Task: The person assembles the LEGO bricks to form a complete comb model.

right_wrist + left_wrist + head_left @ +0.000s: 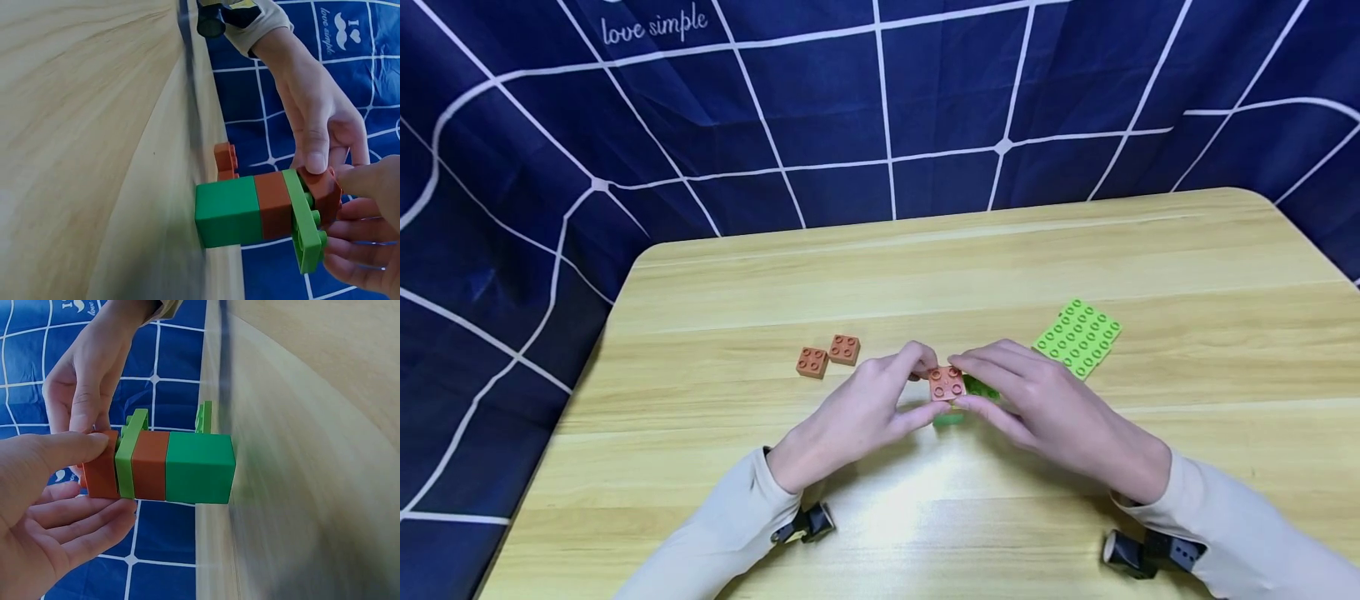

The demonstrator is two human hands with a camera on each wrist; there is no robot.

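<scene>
A stack of toy building bricks stands on the table between my two hands. At its base is a dark green block (200,467), then an orange brick (150,465), then a light green studded plate (304,225) that juts out toward the right. Another orange brick (946,383) tops the stack; in the right wrist view it looks tilted against the plate. My left hand (868,404) pinches this top brick between thumb and fingers from the left. From the right, my right hand (1048,400) holds the same brick with thumb and fingertips.
Two loose orange bricks, one nearer (812,362) and one farther (845,349), lie left of the stack. Flat on the table behind my right hand is a light green studded piece (1078,337). A dark blue gridded curtain (820,108) hangs beyond the wooden table (850,283).
</scene>
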